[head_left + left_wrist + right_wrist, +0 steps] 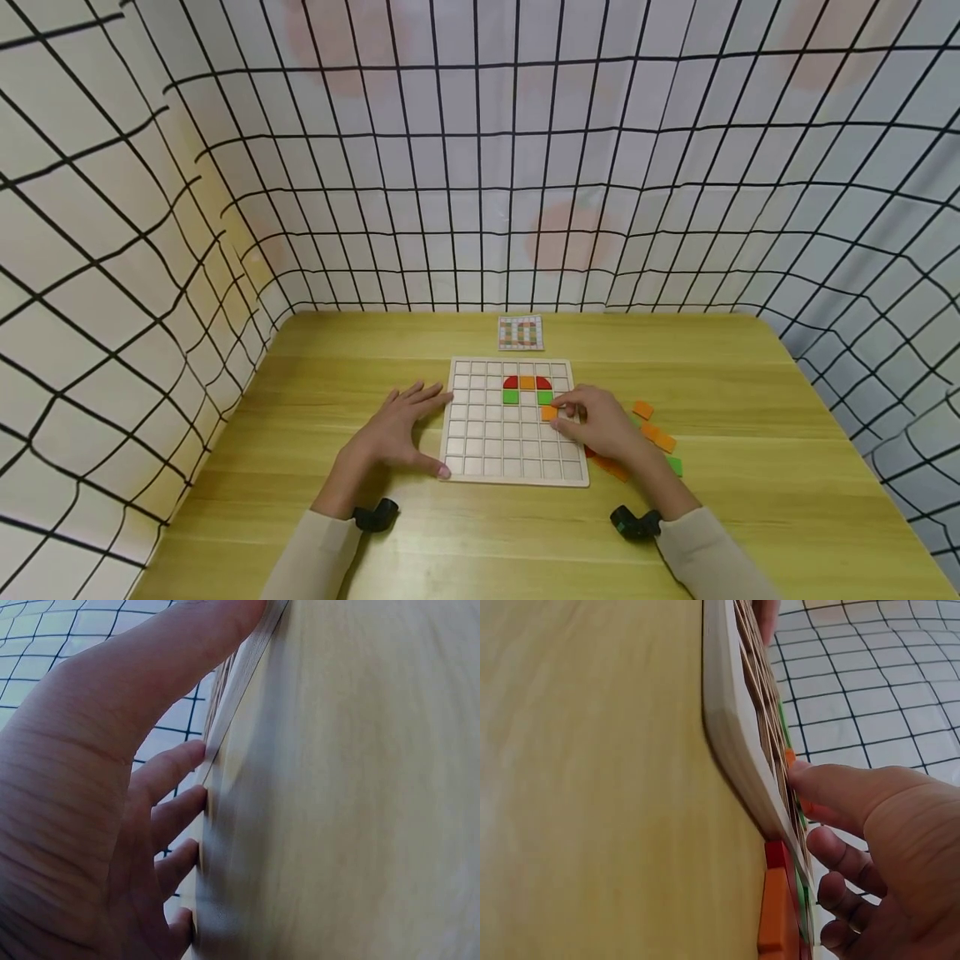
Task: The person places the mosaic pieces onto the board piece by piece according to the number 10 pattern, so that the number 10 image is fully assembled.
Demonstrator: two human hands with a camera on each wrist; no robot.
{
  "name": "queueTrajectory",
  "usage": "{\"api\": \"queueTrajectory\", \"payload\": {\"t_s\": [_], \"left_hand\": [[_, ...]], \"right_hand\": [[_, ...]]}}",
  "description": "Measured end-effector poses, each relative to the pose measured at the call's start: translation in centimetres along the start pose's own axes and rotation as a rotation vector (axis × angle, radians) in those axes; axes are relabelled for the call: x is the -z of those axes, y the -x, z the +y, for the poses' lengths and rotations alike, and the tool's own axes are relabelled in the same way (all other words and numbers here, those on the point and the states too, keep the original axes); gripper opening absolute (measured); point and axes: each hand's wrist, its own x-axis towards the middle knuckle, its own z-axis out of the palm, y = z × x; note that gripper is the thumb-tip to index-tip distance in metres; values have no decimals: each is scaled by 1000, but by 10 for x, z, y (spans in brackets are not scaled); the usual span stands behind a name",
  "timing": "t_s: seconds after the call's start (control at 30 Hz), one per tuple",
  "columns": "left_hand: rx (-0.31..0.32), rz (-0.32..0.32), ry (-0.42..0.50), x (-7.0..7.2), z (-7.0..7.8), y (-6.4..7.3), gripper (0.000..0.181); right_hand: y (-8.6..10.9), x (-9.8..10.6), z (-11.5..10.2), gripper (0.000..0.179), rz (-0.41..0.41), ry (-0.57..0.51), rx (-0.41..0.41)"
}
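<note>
A pale wooden grid board [475, 429] lies on the table. In its upper part are two red quarter-round tiles [511, 382] with an orange square tile [527, 382] between them, and two green tiles [511, 397] below. My right hand [606, 427] pinches another orange tile [549, 412] at the board, just under the right-hand green one; the right wrist view shows the thumb against it. Spread along the board's left edge, my left hand [393, 432] touches it with thumb and fingertips.
Loose orange tiles [658, 437], a green tile [675, 465] and partly hidden red ones lie around the right forearm. A small pattern card [520, 333] sits behind the board. Black-lined grid walls [480, 167] enclose the wooden table [360, 342].
</note>
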Motion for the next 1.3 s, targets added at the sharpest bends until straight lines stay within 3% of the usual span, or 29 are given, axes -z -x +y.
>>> {"api": "queueTrajectory", "payload": {"t_s": [0.5,0.83,1.1,1.3], "left_hand": [[-11,10,29,-1,-1,1,125],[-6,5,-5,-2,-3,-2,125],[0,6,0,-2,-1,0,125],[12,2,-7,-2,-1,0,126]], "right_hand": [[-1,-5,-6,23,21,24,40],[-1,-3,-2,24,24,35,40],[7,10,6,26,65,32,25],[16,25,21,27,75,40,-44]]}}
